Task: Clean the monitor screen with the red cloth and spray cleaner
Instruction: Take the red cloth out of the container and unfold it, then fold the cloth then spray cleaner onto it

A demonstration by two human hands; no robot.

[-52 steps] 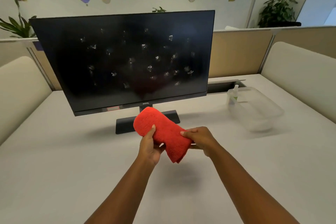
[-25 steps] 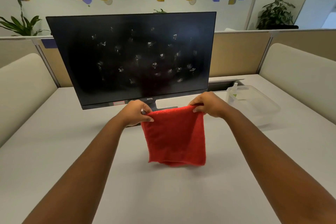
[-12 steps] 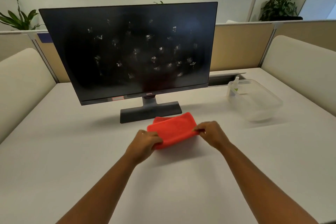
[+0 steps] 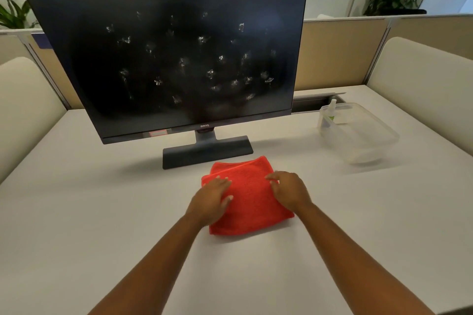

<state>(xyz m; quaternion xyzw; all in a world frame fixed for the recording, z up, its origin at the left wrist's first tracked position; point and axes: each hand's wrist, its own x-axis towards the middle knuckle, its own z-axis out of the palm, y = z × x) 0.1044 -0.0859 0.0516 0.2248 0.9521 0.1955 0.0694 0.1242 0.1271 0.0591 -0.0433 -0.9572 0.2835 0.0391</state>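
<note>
The red cloth (image 4: pixel 252 202) lies folded flat on the white table, just in front of the monitor's base (image 4: pixel 207 152). My left hand (image 4: pixel 212 198) rests flat on the cloth's left part, fingers straight. On the cloth's right part my right hand (image 4: pixel 288 189) lies with its fingers spread. The black monitor screen (image 4: pixel 179 59) stands behind, dotted with several whitish smudges and droplets. A small spray bottle (image 4: pixel 330 116) stands in the near-left corner of a clear plastic tub (image 4: pixel 363 140) to the right.
Cream padded dividers (image 4: pixel 422 89) flank the white table (image 4: pixel 76 212) on both sides. An open cable slot (image 4: pixel 317 101) runs behind the tub. Potted plants stand beyond the beige back partition.
The cloth hung unfolded from both hands a second ago; it has since been folded and laid on the table. Both hands have let go of its edges and now lie flat on it.
</note>
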